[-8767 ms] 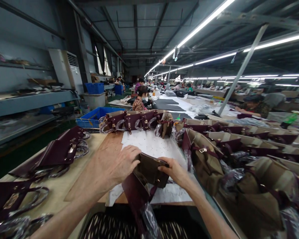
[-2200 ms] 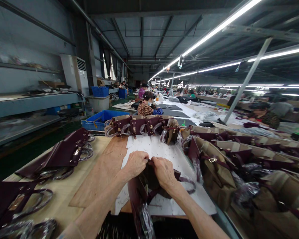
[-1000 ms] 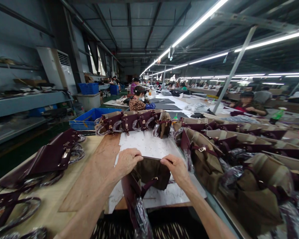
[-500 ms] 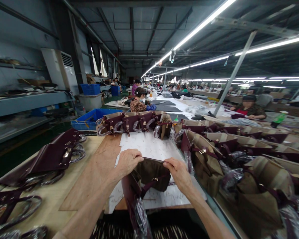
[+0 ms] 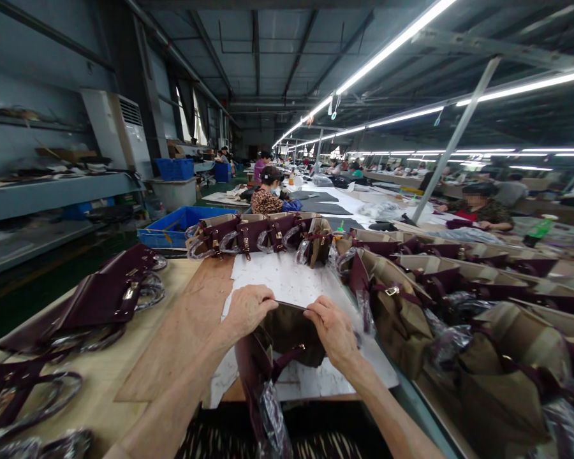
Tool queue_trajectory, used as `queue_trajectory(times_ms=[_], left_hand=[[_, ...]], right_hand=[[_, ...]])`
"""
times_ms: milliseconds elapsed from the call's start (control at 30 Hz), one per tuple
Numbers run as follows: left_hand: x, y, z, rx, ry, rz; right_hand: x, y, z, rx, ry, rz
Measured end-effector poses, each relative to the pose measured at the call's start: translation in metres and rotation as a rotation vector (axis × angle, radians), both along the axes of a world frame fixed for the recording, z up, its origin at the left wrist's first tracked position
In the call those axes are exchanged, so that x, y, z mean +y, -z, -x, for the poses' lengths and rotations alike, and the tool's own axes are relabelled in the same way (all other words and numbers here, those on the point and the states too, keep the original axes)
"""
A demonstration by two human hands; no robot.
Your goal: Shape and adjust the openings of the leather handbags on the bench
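Observation:
A burgundy handbag (image 5: 291, 331) with a tan lining is held up before me over the table's near edge, its inside facing me. My left hand (image 5: 250, 310) pinches the left end of its far top edge between thumb and fingers. Farther right along that edge, my right hand (image 5: 332, 328) has the same kind of pinch. A strap with a small gold buckle (image 5: 296, 349) crosses the bag's opening. Its plastic-wrapped handle (image 5: 273, 414) hangs toward my lap. White paper sheets (image 5: 263, 274) lie on a brown board (image 5: 172, 344) beneath the bag.
Several finished-looking burgundy bags (image 5: 95, 299) lie at left with wrapped handles. Rows of open bags (image 5: 397, 319) crowd the right side, and more bags (image 5: 258, 234) stand along the back. A blue crate (image 5: 165, 229) is beyond them. Co-workers (image 5: 268, 191) sit farther off.
My right hand has slid a little to the left along the bag's top edge, closer to my left hand. The left hand keeps its pinch at nearly the same spot.

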State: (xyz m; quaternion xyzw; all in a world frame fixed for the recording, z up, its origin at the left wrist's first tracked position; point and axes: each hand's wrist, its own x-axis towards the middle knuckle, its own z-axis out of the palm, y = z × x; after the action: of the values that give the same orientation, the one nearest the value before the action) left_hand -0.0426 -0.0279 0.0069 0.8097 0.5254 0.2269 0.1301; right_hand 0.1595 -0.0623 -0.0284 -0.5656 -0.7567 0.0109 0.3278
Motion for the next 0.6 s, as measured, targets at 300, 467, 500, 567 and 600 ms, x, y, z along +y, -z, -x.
queue_trajectory(times_ms=[300,467,500,567,600], left_hand=[[-0.003,-0.001,0.001,-0.02,0.006,-0.003],[-0.009,0.001,0.007,0.018,0.133,-0.057],[-0.011,0.002,0.006,0.025,0.172,-0.085],[-0.014,0.002,0.003,0.044,0.248,-0.134],[-0.016,0.001,0.0,0.058,0.277,-0.152]], right_hand=[[-0.003,-0.021,0.002,-0.05,0.054,0.206],[-0.012,-0.04,0.025,-0.365,0.115,0.241],[-0.012,-0.043,0.03,-0.394,0.103,0.244],[-0.008,-0.047,0.038,-0.404,0.034,0.3],[-0.006,-0.048,0.04,-0.398,-0.017,0.343]])
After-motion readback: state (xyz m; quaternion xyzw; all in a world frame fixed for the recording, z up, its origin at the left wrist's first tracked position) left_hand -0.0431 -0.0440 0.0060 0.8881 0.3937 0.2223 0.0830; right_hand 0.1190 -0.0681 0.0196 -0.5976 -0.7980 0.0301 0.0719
